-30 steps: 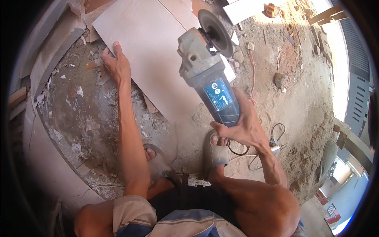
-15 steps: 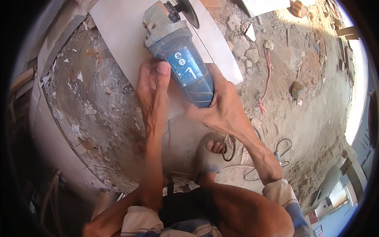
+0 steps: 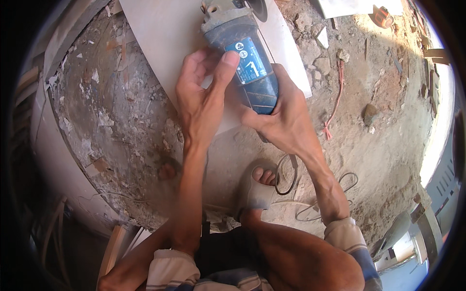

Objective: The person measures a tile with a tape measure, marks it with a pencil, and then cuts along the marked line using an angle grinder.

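A blue angle grinder [image 3: 262, 94] with a grey metal head points away from me, its dark disc [image 3: 258, 8] at the top edge of the view. My right hand [image 3: 286, 109] is wrapped round the rear of its body. At the grinder's left side is my left hand [image 3: 204, 94], fingers half curled and apart from the thumb, whose tip overlaps the edge of the blue label. Whether that thumb presses on the body is hard to see. Beneath the grinder lies a large pale tile [image 3: 160, 43] with a thin dark line along its right part.
Dusty ground with rubble [image 3: 310, 53] surrounds the tile. To the right are a pink cord [image 3: 338, 92] and a stone [image 3: 371, 114]. A dark cable [image 3: 286, 191] loops beside my sandalled foot [image 3: 257, 186]. An orange tool [image 3: 382, 17] sits at the far right.
The grinder and both hands have shifted right and farther up in the view. My left thumb and fingers have spread wider apart. The right hand keeps its grip.
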`<state>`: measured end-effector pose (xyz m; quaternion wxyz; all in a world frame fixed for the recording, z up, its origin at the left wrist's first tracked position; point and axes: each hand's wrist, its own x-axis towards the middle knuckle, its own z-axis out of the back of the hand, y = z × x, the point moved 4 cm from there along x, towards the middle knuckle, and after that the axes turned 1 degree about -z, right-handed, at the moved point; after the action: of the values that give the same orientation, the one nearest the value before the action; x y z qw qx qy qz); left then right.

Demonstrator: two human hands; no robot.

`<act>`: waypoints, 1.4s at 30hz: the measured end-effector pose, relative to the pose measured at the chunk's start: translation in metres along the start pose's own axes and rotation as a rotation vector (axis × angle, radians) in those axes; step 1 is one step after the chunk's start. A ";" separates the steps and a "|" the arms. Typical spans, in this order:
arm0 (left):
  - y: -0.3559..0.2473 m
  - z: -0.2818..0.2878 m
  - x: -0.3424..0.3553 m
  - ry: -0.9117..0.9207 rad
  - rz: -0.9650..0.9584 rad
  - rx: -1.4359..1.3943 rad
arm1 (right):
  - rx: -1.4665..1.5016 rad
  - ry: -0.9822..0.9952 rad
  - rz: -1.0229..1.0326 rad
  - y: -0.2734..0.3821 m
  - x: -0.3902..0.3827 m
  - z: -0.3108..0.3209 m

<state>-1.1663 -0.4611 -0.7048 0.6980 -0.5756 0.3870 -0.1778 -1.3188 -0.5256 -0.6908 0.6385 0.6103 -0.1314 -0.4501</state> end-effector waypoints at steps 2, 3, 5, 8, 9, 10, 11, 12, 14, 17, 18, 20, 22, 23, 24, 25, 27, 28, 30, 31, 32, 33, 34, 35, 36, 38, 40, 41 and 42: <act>0.003 0.000 0.003 0.016 -0.029 0.012 | -0.018 -0.009 0.017 -0.002 0.001 0.001; 0.005 0.001 0.003 0.015 -0.024 0.020 | -0.038 -0.009 0.025 -0.003 0.002 0.001; 0.007 0.002 0.004 0.008 -0.015 0.038 | -0.055 -0.001 0.028 -0.004 0.003 0.000; 0.009 0.002 0.004 0.002 -0.035 0.041 | -0.048 0.007 0.017 -0.005 0.004 0.000; 0.009 0.001 0.005 0.004 -0.036 0.031 | -0.047 0.004 0.019 -0.005 0.004 0.000; 0.010 0.000 0.005 0.007 -0.037 0.020 | -0.046 0.001 0.021 -0.006 0.004 0.000; 0.011 0.000 0.005 0.011 -0.037 0.009 | -0.059 0.006 0.012 -0.007 0.004 0.001; 0.011 0.000 0.006 0.016 -0.041 0.011 | -0.072 0.011 0.004 -0.007 0.004 0.001; 0.013 0.001 0.006 0.025 -0.048 0.020 | -0.078 0.015 -0.005 -0.009 0.004 0.001; 0.012 0.001 0.005 0.017 -0.053 0.033 | -0.074 0.009 -0.003 -0.010 0.004 0.000; 0.013 0.001 0.005 0.017 -0.050 0.028 | -0.077 0.007 -0.003 -0.009 0.004 0.000; 0.014 0.000 0.005 0.019 -0.045 0.018 | -0.074 0.004 0.003 -0.009 0.004 0.000; 0.014 0.000 0.005 0.018 -0.050 0.025 | -0.063 0.004 0.013 -0.010 0.005 0.000; 0.014 0.000 0.005 0.017 -0.053 0.029 | -0.069 0.003 0.009 -0.010 0.005 0.000; 0.015 0.000 0.005 0.014 -0.051 0.027 | -0.075 0.002 0.005 -0.010 0.005 0.000; 0.016 0.001 0.006 0.009 -0.049 0.025 | -0.081 0.002 0.002 -0.009 0.005 0.000; 0.017 0.002 0.006 0.005 -0.053 0.025 | -0.072 0.058 -0.074 -0.007 0.006 0.001; 0.017 0.002 0.006 0.006 -0.058 0.028 | -0.068 0.085 -0.112 -0.007 0.005 0.001; 0.015 0.002 0.005 0.005 -0.055 0.032 | -0.062 0.080 -0.109 -0.008 0.005 0.001; 0.015 0.001 0.005 0.003 -0.045 0.035 | -0.059 0.078 -0.107 -0.009 0.004 0.001; 0.015 0.001 0.004 0.000 -0.036 0.037 | -0.048 0.084 -0.120 -0.009 0.004 0.001; 0.015 0.001 0.004 0.004 -0.041 0.038 | -0.038 0.090 -0.133 -0.010 0.004 0.001; 0.015 0.001 0.003 0.008 -0.046 0.039 | -0.026 0.096 -0.146 -0.010 0.003 0.000; 0.014 0.001 0.003 0.012 -0.052 0.040 | -0.040 0.091 -0.136 -0.010 0.002 0.001; 0.015 0.003 0.003 -0.010 -0.064 0.074 | -0.054 0.085 -0.126 -0.010 0.001 0.002; 0.021 0.011 0.002 -0.053 -0.087 0.141 | -0.067 0.082 -0.118 -0.010 -0.002 0.003; 0.022 0.031 0.001 -0.243 -0.280 0.415 | -0.064 0.090 -0.121 -0.012 -0.004 0.003; 0.024 0.039 0.001 -0.334 -0.377 0.549 | -0.068 0.093 -0.126 -0.014 -0.006 0.004; 0.029 0.046 0.002 -0.375 -0.383 0.698 | -0.071 0.095 -0.130 -0.015 -0.007 0.005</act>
<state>-1.1361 -0.4239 -0.7311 0.8633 -0.3891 0.0568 -0.3165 -1.3327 -0.5218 -0.7000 0.6347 0.6153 -0.0449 -0.4654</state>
